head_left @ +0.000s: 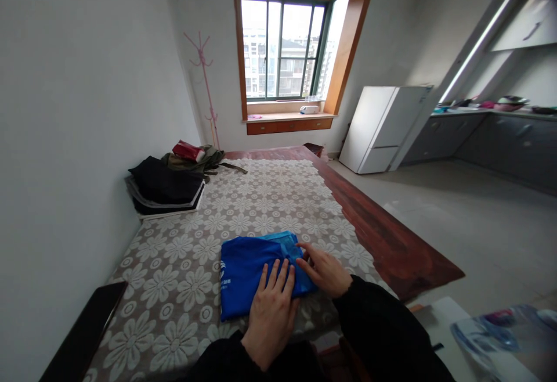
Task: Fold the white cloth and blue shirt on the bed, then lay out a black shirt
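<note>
Pressing my left hand (pixel 270 306) flat on the blue shirt (pixel 248 274) at the table's (pixel 391 242) near edge; right hand (pixel 324 269), fingers spread, touches its fold, which might spring open.

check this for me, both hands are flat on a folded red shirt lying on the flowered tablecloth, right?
Not quite: the shirt is blue, not red, as the head view shows. The rest holds: the left hand and right hand both rest on it, folded, on the flowered tablecloth.
</note>
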Available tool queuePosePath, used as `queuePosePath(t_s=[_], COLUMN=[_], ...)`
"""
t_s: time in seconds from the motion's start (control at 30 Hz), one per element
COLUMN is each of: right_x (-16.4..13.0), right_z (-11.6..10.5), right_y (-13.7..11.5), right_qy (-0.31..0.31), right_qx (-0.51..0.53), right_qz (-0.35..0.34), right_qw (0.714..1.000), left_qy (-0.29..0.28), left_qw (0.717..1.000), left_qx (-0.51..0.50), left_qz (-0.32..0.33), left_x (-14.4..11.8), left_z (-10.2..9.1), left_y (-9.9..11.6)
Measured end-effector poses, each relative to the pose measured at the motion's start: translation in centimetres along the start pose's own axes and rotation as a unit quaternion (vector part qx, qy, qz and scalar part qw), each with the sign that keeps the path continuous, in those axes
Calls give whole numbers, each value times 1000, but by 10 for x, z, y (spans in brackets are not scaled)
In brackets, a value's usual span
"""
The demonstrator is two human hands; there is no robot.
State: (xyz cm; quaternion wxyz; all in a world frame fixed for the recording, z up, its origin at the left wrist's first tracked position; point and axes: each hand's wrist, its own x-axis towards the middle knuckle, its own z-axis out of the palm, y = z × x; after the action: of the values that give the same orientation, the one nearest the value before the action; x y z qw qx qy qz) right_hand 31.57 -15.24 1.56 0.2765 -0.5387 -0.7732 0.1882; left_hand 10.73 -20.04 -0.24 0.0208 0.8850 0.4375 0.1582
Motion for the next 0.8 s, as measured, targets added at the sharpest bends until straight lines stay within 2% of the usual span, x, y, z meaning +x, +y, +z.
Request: queuePosePath(t_s=[0.13, 0.3, 0.47, 0.67, 0.8], right_x=[14, 14, 11, 8, 7], right_z=[17, 18, 16, 14, 11], right_y=[11, 20, 20, 22, 17], right_qy=[-14, -17, 28, 19, 13], right_qx=[3, 53, 76, 55, 5], right_qz=[-9, -20, -7, -11, -8], right_qw=[1000, 998, 997, 998, 1000], left_qy=[-11, 6, 27, 34, 32], left_qw=[999, 999, 995, 992, 992], left_qx=[-39, -18, 23, 42, 45], left_qz=[20, -42, -98, -111, -115], left_x=[-7, -23, -33, -33, -33], left_z=[-19, -35, -31, -16, -13], left_y=[-9, -40, -61, -60, -58])
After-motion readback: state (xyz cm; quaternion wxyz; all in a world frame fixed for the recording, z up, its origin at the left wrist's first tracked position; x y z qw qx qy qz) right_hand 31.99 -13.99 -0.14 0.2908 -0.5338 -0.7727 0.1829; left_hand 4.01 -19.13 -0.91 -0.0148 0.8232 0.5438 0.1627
